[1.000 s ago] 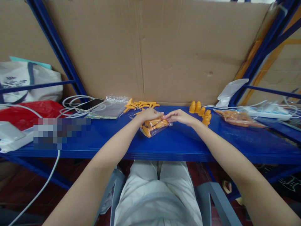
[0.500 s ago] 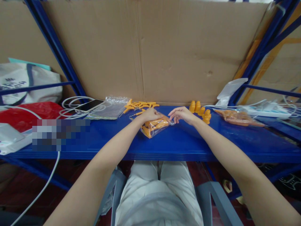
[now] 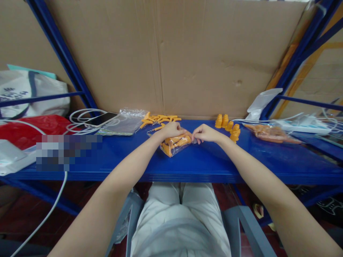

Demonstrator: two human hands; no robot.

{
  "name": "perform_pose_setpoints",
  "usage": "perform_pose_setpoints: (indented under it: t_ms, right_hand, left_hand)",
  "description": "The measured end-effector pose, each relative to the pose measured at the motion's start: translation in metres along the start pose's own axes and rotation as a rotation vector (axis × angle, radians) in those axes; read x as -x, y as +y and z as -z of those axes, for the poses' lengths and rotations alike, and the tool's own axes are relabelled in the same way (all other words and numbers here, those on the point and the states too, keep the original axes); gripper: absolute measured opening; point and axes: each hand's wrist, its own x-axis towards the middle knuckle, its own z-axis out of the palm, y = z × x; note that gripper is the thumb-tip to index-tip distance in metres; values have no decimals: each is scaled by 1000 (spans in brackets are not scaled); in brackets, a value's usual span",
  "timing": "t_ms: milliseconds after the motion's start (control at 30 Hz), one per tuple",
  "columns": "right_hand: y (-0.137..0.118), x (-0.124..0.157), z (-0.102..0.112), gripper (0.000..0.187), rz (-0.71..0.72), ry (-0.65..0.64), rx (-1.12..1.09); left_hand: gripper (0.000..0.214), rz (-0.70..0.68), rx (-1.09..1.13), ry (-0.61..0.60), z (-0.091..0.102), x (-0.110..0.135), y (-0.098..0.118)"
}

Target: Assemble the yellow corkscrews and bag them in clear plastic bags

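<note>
A small clear plastic bag [image 3: 175, 144] filled with orange plastic parts lies on the blue shelf [image 3: 203, 162] in front of me. My left hand [image 3: 171, 129] rests on top of the bag, fingers curled over its far edge. My right hand [image 3: 205, 133] is closed in a pinch on the bag's right end. Loose orange branched parts [image 3: 159, 119] lie just behind the bag. Several orange cone-shaped parts [image 3: 229, 127] stand to the right of my right hand.
A phone [image 3: 103, 119] on coiled white cables and an empty clear bag [image 3: 124, 124] lie at left, with a red bag [image 3: 25, 130] beyond. Another filled bag [image 3: 269, 134] and a white power strip [image 3: 302, 127] sit at right. Cardboard [image 3: 187, 53] backs the shelf.
My right hand, open with fingers spread half a second ago, has closed into a pinch on the bag's right end. My left hand has stayed on the bag.
</note>
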Motion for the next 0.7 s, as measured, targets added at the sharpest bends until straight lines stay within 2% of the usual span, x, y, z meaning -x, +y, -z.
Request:
perform_pose_setpoints:
  t_ms: [200, 333, 433, 500, 633, 700]
  right_hand:
    - [0, -3, -6, 21, 151, -61, 180]
    - [-2, -3, -11, 24, 49, -101, 228]
    - [-3, -2, -9, 25, -4, -103, 138]
    - [-3, -2, -5, 24, -24, -40, 43]
    - [2, -4, 4, 21, -116, 233, -114]
    - [6, -7, 4, 18, -197, 315, -189]
  left_hand:
    - [58, 14, 8, -67, 7, 8, 10]
    - [55, 0, -14, -162, 14, 17, 23]
    - [46, -52, 13, -214, 17, 20, 28]
    - [45, -79, 32, -219, 16, 20, 28]
    - [46, -105, 91, -166, 12, 17, 23]
    - [45, -113, 109, -136, 9, 16, 20]
